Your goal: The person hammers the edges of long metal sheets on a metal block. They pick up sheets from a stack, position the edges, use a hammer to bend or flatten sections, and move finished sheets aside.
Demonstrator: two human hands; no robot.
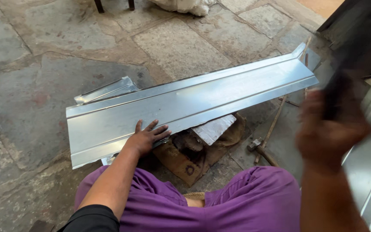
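the left hand lies flat, fingers spread, on the long folded silver sheet-metal strip across mid-frame – the blurred right hand grips a dark tool, and a misjudged blow could hit those fingers.

Daylit, even, soft shadows. Bright glare off long metal sheet. Heavy motion blur on right hand and dark tool held; left hand sharp. Upper right corner dim.

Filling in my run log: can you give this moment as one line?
left hand: flat on metal sheet | right hand: raised, blurred, gripping dark tool | hammer: on floor
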